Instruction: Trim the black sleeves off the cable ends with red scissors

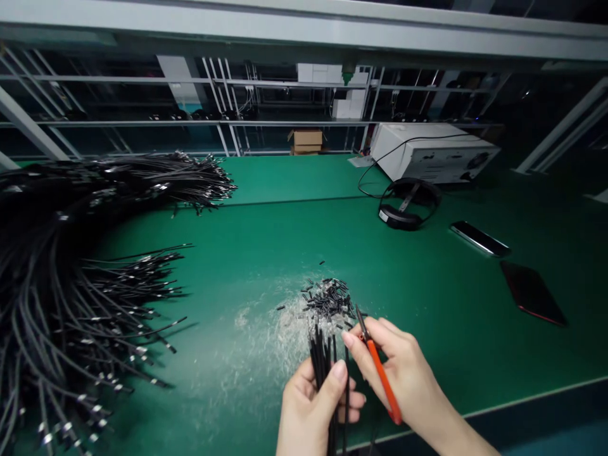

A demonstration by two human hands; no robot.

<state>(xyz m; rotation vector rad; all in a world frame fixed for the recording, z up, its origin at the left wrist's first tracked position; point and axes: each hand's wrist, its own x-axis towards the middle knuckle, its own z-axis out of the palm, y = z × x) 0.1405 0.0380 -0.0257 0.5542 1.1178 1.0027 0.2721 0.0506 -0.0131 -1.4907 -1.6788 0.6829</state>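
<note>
My left hand (313,399) is closed round a small bunch of black cables (320,358), their ends pointing up and away from me. One cable stands a little apart at the right of the bunch, near my right fingertips. My right hand (394,361) grips small cutters with orange handles (384,380), the dark tips pointing up and left. Just beyond the cable ends lies a pile of short black cut pieces (330,297), with pale thin fibres (289,329) scattered around it on the green table (266,234).
Large bundles of black cables (52,253) cover the left side. At the back right stand a white device (427,152) and a black headband (403,212). A phone (479,238) and a dark flat object (532,291) lie at the right. A metal beam (304,25) crosses above.
</note>
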